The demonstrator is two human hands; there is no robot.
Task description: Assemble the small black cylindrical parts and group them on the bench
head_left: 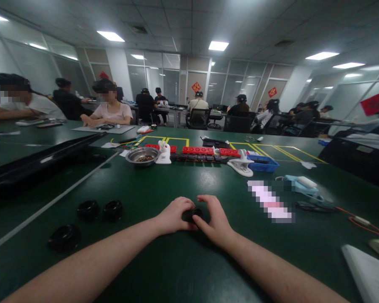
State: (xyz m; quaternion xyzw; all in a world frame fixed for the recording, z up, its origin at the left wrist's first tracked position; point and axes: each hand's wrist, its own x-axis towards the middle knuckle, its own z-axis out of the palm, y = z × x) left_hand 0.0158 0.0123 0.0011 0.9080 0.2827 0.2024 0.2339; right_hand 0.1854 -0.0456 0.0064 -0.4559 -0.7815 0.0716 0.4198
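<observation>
Both my hands meet over the green table, around a small, dark, rounded piece [196, 213] whose exact kind I cannot make out. My left hand [174, 215] curls its fingers and thumb about the left side of it. From the right, my right hand [215, 222] presses its thumb against the piece, with the index finger arched above. The fingers hide much of it. To the left lie three glossy black ring-shaped things: one nearest me [64, 237], another behind it [88, 210], and a third beside that [113, 210].
Farther back stand a metal bowl [142, 156] of small pieces, red bins [198, 150], white clamps [241, 163] and a blue tray [265, 164]. A long black panel [44, 162] lies left. Cables and a light-blue item [303, 187] sit right. Several people work beyond.
</observation>
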